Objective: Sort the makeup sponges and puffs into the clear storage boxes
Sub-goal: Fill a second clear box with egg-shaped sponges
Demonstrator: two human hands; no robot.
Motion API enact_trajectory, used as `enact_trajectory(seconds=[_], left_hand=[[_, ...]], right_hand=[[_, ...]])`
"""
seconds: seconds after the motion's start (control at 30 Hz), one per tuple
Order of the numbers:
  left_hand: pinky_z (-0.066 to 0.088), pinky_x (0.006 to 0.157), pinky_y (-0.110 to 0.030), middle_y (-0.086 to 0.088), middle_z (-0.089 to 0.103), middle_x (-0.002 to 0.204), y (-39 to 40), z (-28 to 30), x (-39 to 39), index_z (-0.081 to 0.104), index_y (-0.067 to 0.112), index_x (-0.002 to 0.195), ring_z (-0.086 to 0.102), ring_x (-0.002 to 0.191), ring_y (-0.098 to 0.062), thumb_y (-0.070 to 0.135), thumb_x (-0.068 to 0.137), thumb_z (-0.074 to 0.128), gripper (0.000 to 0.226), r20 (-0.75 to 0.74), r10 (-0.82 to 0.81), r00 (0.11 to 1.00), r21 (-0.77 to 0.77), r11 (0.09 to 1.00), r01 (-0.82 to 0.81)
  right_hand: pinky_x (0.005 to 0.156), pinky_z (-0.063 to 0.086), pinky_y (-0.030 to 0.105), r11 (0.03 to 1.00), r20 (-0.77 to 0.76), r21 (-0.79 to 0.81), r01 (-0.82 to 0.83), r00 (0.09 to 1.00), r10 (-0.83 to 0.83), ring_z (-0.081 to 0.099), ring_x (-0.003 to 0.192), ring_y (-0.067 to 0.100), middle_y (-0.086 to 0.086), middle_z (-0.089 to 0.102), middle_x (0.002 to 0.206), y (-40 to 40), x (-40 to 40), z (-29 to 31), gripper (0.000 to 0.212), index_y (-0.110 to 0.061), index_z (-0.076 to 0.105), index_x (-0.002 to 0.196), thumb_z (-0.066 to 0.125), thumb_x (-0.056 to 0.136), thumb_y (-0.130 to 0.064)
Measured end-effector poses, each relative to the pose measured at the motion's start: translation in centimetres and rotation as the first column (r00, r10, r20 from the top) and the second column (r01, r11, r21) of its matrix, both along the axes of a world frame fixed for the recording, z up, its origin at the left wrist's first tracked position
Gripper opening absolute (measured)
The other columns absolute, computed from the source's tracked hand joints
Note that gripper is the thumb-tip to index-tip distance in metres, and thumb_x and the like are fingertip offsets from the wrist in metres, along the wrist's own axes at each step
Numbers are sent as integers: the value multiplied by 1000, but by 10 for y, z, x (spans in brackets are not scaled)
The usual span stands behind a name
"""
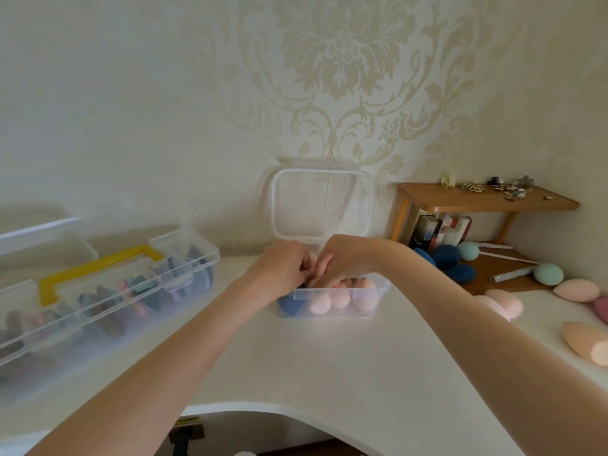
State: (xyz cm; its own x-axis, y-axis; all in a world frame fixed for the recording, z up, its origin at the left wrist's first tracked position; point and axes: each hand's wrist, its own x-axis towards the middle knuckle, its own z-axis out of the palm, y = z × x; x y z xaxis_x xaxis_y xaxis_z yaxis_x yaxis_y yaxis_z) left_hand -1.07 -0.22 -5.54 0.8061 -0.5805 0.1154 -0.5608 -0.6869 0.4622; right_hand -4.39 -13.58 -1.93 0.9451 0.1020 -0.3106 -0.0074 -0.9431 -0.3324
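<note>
A small clear storage box [332, 295] stands at the middle of the white table, its lid [320, 204] propped upright against the wall. Inside lie several pink sponges [339, 299] and a dark blue one [289, 306]. My left hand [279, 268] and my right hand [345, 260] meet over the box with fingers curled downward into it. What the fingers hold is hidden. Loose sponges lie to the right: peach [582, 343], pink [505, 302], another pink [575, 290], mint [547, 274] and dark blue [445, 256].
A long clear box with a yellow handle [98, 268] holds several dark puffs at the left. A wooden corner shelf [487, 200] with small trinkets stands at the back right, bottles beneath it. The table's curved front edge [296, 408] is near me.
</note>
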Motion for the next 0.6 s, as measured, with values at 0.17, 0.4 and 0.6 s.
enact_trajectory(seconds=[0.17, 0.4, 0.6], left_hand=[[45, 76, -24, 10, 61, 72, 0, 2, -1, 62, 11, 76, 60, 83, -17, 8, 83, 55, 11, -7, -11, 1000, 15, 1000, 11], [42, 75, -22, 3, 62, 102, 4, 12, 0, 62, 16, 104, 57, 90, -12, 22, 89, 56, 17, 36, 15, 999, -107, 994, -11], [43, 88, -25, 11, 60, 103, -7, 25, -11, 66, 27, 98, 57, 99, -10, 23, 87, 55, 16, 11, -191, 982, -65, 979, 191]], right_hand=[[63, 44, 22, 992, -11, -122, 3, 1000, -4, 54, 64, 14, -1, 58, 74, 2, 4, -8, 22, -20, 51, 66, 68, 80, -25], [63, 48, 11, 973, 18, 221, 66, 997, -72, 63, 68, 4, -6, 69, 79, -18, -19, 22, 24, -17, 71, 91, 62, 85, -38], [96, 47, 36, 895, 317, -262, 361, 908, -273, 58, 107, 27, 12, 61, 119, -84, -20, 3, 28, -9, 64, 110, 41, 96, -18]])
